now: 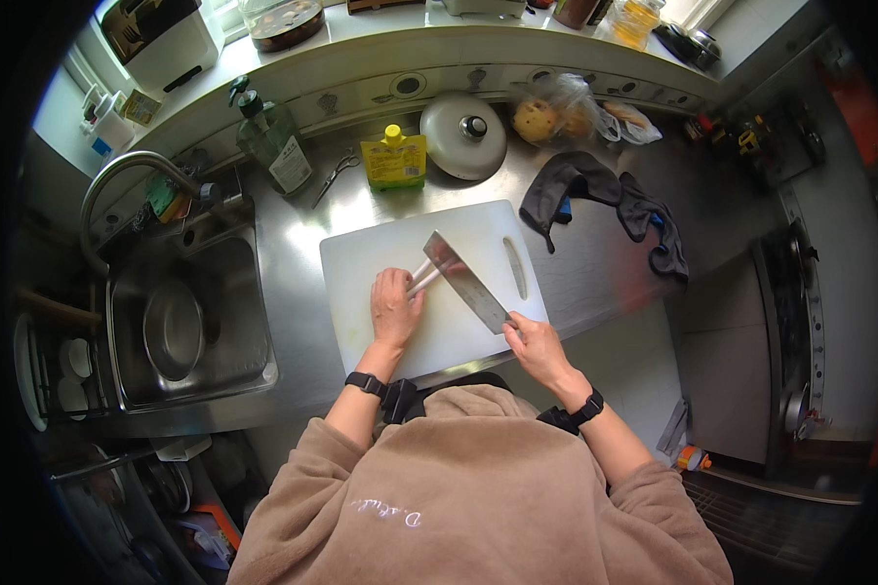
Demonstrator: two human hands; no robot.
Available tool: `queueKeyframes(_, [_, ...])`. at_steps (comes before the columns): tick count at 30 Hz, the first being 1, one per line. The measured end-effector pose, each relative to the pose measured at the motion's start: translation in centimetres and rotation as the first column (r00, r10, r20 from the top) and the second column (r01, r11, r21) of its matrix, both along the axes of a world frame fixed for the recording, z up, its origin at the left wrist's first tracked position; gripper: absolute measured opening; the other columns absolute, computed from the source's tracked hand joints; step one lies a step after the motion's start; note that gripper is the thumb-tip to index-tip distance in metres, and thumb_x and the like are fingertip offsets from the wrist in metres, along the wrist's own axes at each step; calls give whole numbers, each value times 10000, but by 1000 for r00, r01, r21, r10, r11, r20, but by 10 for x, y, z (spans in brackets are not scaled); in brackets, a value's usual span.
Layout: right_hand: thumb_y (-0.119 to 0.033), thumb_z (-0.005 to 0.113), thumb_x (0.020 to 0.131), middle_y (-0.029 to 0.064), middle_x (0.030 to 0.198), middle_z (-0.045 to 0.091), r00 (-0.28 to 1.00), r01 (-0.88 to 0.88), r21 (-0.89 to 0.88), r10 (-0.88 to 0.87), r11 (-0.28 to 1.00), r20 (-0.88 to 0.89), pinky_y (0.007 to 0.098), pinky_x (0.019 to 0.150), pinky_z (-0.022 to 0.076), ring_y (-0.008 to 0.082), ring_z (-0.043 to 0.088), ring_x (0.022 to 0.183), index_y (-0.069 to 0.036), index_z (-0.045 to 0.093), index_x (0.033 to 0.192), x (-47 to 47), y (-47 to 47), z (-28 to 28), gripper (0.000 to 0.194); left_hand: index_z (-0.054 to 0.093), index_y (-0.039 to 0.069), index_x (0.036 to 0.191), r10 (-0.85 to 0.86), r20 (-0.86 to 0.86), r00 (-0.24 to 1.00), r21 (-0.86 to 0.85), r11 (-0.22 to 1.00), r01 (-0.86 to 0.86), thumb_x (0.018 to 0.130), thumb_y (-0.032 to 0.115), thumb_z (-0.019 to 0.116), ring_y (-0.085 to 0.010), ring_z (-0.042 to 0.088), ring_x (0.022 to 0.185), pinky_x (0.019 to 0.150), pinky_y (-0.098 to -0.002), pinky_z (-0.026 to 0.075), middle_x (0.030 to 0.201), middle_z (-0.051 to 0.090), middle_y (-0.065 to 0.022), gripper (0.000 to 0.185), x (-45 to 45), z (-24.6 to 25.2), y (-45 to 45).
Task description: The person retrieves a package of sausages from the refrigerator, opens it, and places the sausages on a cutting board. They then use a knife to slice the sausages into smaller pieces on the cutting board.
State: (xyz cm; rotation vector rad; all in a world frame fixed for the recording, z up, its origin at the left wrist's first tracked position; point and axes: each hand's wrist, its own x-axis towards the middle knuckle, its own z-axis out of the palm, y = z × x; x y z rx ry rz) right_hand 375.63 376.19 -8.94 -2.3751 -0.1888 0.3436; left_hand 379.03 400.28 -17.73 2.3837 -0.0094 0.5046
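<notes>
My right hand (535, 348) grips the handle of a broad-bladed kitchen cleaver (470, 284). Its blade slants up and to the left across a white plastic cutting board (450, 340). On the board's left half, my left hand (395, 307) is closed around slim, pale stick-like food pieces (426, 278). At least two of them jut out to the upper right and meet the blade near its far end. What the food is cannot be made out, and the blade hides part of it.
A pot lid (446, 153), a yellow spouted pouch (394, 162), scissors (334, 178) and a pump bottle (274, 142) line the counter's back. Grey cloths (574, 183) lie to the right. Bagged round food (538, 121) sits beyond them. At left, the sink (227, 314) holds a metal basin (173, 330).
</notes>
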Motion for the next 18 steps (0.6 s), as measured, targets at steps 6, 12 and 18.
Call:
queueKeyframes(6, [-206,523,918,204,660,590,994,-80,-54,76,995,-76,474,625,462,416,591,688,-31,587,916,7,8,1,186,551,48,855,22,-23,999,-55,998,-23,676,75,742,-304,530,839,753,-402,416,864,543,-104,263,-3,-6,10])
queueKeyframes(12, [-190,515,917,225,703,603,984,-175,-109,171,979,-39,500,660,473,438,592,720,-18,572,934,14,11,3,183,549,40,840,29,-20,999,-89,996,-31,680,70,736,-305,524,822,743,-403,406,845,539,-107,249,-2,-9,11])
queueKeyframes(18, [-178,494,920,238,766,621,960,-264,-105,250,959,-127,519,679,475,444,600,763,-6,551,954,25,20,10,185,535,32,817,5,-37,999,-102,995,-8,682,58,729,-314,513,834,746,-412,397,852,525,-113,238,0,-8,11])
